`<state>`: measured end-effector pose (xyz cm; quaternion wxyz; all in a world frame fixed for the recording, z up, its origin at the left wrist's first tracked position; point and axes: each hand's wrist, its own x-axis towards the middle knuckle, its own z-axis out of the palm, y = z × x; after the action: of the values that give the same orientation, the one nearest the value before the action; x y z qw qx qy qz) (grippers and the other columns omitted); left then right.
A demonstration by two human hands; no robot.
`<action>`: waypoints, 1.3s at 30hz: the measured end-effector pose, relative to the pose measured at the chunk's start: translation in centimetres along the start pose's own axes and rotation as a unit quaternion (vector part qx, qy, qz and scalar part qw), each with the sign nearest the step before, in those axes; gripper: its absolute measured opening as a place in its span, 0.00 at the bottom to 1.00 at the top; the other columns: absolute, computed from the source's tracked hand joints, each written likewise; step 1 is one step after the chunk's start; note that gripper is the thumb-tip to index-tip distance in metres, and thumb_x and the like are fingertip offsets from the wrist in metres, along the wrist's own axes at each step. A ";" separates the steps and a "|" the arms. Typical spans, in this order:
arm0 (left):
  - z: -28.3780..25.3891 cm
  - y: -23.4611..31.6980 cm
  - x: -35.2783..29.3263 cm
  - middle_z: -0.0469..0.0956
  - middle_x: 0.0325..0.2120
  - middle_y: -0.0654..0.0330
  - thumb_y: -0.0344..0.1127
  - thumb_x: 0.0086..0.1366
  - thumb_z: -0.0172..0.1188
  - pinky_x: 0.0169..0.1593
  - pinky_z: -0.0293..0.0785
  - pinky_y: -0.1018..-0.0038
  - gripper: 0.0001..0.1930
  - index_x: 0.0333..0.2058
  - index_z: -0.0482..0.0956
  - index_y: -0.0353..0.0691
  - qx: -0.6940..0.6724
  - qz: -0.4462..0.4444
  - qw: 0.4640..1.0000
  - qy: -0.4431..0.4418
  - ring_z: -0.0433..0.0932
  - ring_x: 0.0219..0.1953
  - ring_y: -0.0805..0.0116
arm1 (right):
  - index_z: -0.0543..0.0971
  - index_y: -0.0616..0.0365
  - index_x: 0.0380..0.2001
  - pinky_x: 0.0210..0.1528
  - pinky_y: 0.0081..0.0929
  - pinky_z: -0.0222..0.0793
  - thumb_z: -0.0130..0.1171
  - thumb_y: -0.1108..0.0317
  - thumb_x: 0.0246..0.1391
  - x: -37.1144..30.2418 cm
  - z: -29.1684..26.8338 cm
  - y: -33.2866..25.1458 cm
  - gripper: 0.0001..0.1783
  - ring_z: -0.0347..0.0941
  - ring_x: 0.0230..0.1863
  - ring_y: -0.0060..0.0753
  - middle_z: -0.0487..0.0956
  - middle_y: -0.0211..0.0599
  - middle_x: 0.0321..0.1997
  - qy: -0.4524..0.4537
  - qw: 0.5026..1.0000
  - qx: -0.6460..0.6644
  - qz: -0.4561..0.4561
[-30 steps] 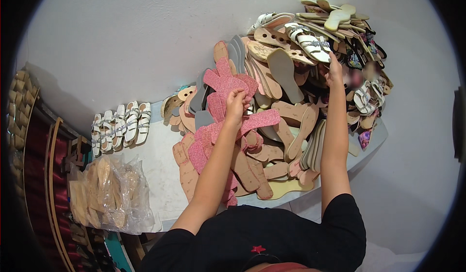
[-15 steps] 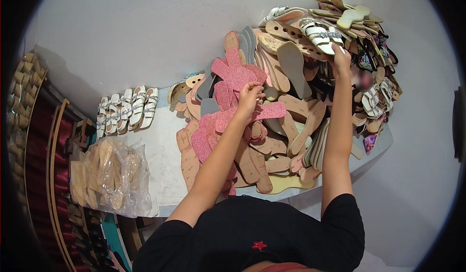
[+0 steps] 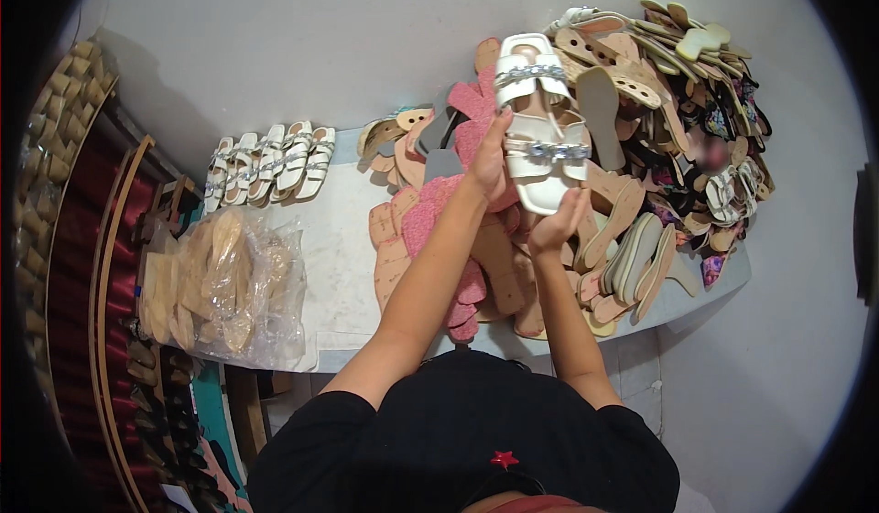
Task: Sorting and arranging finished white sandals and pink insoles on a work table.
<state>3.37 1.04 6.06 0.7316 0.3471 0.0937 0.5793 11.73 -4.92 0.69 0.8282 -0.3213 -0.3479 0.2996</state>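
A pair of white sandals (image 3: 548,188) with silvery jewelled straps hangs above the pile, laid together with toe ends pointing opposite ways. My left hand (image 3: 491,163) grips its left edge, the thumb along the side. At the lower right toe end, my right hand (image 3: 558,227) curls its fingers against the sandal; part of its grip is hidden. Beneath both hands lie pink glittery sole pieces (image 3: 426,225) and tan insoles (image 3: 388,255). A grey sole (image 3: 599,115) stands just right of the sandals.
Several white sandals (image 3: 295,161) stand in a row at the table's back left. Before them lies a clear plastic bag (image 3: 224,284) of tan soles. Piled insoles and dark floral uppers (image 3: 719,110) fill the right side against the wall. A shelf (image 3: 78,101) of shoe forms stands far left.
My right hand has brought the white sandals from the right-hand pile to the middle, nearer me. My left hand has left the pink pieces and taken hold of them too. The view has shifted slightly.
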 end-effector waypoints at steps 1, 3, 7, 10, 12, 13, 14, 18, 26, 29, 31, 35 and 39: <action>-0.9 1.0 -0.4 0.72 0.33 0.58 0.45 0.60 0.41 0.34 0.72 0.75 0.17 0.43 0.62 0.42 0.017 -0.001 1.000 0.014 0.74 0.31 0.71 | 0.57 0.63 0.47 0.43 0.22 0.59 0.38 0.64 0.55 -1.2 0.7 0.5 0.19 0.63 0.40 0.27 0.65 0.40 0.42 -0.017 0.999 -0.029 -0.004; -3.0 3.3 -2.2 0.73 0.30 0.59 0.44 0.58 0.43 0.34 0.72 0.76 0.15 0.40 0.64 0.41 -0.017 -0.048 0.998 -0.027 0.74 0.30 0.72 | 0.57 0.63 0.47 0.44 0.22 0.58 0.39 0.66 0.54 -3.5 2.6 1.1 0.18 0.62 0.41 0.28 0.65 0.40 0.42 -0.063 0.993 -0.098 -0.006; -6.9 6.7 -5.1 0.75 0.29 0.55 0.45 0.59 0.40 0.34 0.74 0.72 0.20 0.36 0.69 0.32 0.014 0.027 0.998 0.055 0.75 0.28 0.67 | 0.56 0.63 0.48 0.47 0.25 0.56 0.40 0.66 0.54 -7.7 6.7 2.1 0.20 0.61 0.44 0.30 0.64 0.41 0.44 -0.099 0.992 -0.082 0.020; -10.1 9.6 -8.3 0.73 0.27 0.59 0.47 0.56 0.45 0.36 0.73 0.74 0.19 0.38 0.66 0.38 0.029 -0.038 0.997 0.067 0.74 0.29 0.70 | 0.57 0.64 0.48 0.48 0.27 0.55 0.38 0.63 0.55 -10.6 8.9 5.3 0.20 0.60 0.45 0.32 0.63 0.42 0.44 -0.114 0.989 -0.093 0.031; -12.4 11.9 -10.2 0.72 0.29 0.58 0.47 0.55 0.46 0.37 0.73 0.73 0.20 0.41 0.65 0.38 0.038 -0.029 0.996 0.078 0.74 0.31 0.69 | 0.58 0.64 0.46 0.49 0.27 0.54 0.35 0.59 0.57 -13.0 11.6 6.1 0.21 0.60 0.45 0.33 0.63 0.43 0.44 -0.104 0.991 -0.062 0.055; -13.6 12.9 -11.1 0.72 0.32 0.58 0.46 0.55 0.47 0.38 0.72 0.73 0.21 0.43 0.63 0.39 0.044 -0.023 0.995 0.083 0.73 0.33 0.68 | 0.58 0.64 0.46 0.49 0.27 0.54 0.35 0.59 0.57 -14.2 12.9 6.7 0.21 0.60 0.45 0.33 0.63 0.43 0.44 -0.108 0.991 -0.057 0.060; -15.8 13.3 -11.9 0.69 0.37 0.57 0.45 0.55 0.48 0.40 0.70 0.73 0.23 0.47 0.60 0.40 0.063 0.024 0.988 0.137 0.71 0.37 0.68 | 0.59 0.65 0.45 0.49 0.27 0.54 0.34 0.58 0.57 -15.3 14.0 7.5 0.21 0.60 0.45 0.33 0.63 0.43 0.44 -0.099 0.989 -0.073 0.080; -19.8 16.3 -14.1 0.68 0.39 0.59 0.43 0.53 0.53 0.41 0.67 0.75 0.26 0.49 0.59 0.38 0.169 0.098 0.941 0.277 0.70 0.38 0.71 | 0.63 0.65 0.42 0.44 0.24 0.57 0.37 0.62 0.56 -19.2 17.9 11.6 0.18 0.63 0.41 0.29 0.67 0.42 0.40 -0.124 0.978 -0.121 0.117; -30.4 19.5 -13.9 0.73 0.32 0.58 0.40 0.52 0.57 0.34 0.68 0.78 0.20 0.39 0.68 0.29 0.272 0.050 0.857 0.434 0.72 0.33 0.73 | 0.67 0.68 0.40 0.39 0.25 0.61 0.44 0.64 0.52 -20.9 23.2 19.7 0.17 0.66 0.35 0.29 0.72 0.43 0.35 -0.178 0.959 -0.181 0.129; -32.0 18.3 -13.4 0.72 0.32 0.64 0.41 0.55 0.52 0.32 0.66 0.78 0.15 0.39 0.70 0.40 0.278 -0.035 0.859 0.430 0.71 0.31 0.75 | 0.66 0.69 0.40 0.39 0.26 0.61 0.44 0.63 0.52 -19.8 23.9 23.8 0.18 0.67 0.35 0.31 0.72 0.46 0.36 -0.147 0.959 -0.207 0.125; -33.0 17.8 -12.7 0.73 0.32 0.66 0.37 0.55 0.53 0.29 0.65 0.79 0.15 0.42 0.68 0.44 0.296 -0.097 0.839 0.447 0.70 0.30 0.77 | 0.65 0.70 0.40 0.39 0.27 0.61 0.45 0.63 0.52 -18.8 23.9 27.0 0.19 0.67 0.35 0.32 0.71 0.47 0.36 -0.128 0.954 -0.225 0.148; -35.6 15.8 -11.2 0.73 0.34 0.67 0.28 0.53 0.53 0.29 0.65 0.78 0.22 0.48 0.61 0.41 0.235 -0.098 0.848 0.464 0.71 0.30 0.77 | 0.63 0.71 0.43 0.41 0.30 0.62 0.47 0.65 0.50 -17.1 23.4 31.6 0.21 0.68 0.37 0.37 0.71 0.49 0.37 -0.133 0.930 -0.266 0.217; -39.2 14.2 -10.8 0.73 0.38 0.65 0.28 0.54 0.51 0.29 0.64 0.76 0.22 0.49 0.59 0.39 0.221 -0.066 0.842 0.488 0.71 0.31 0.75 | 0.61 0.68 0.46 0.44 0.30 0.61 0.47 0.66 0.49 -17.5 23.3 33.2 0.23 0.68 0.42 0.43 0.70 0.52 0.41 -0.168 0.917 -0.319 0.169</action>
<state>-32.23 8.10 -17.10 0.5317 0.1651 0.5867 0.5881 -25.37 10.48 -17.77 0.5478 -0.5675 -0.4998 0.3579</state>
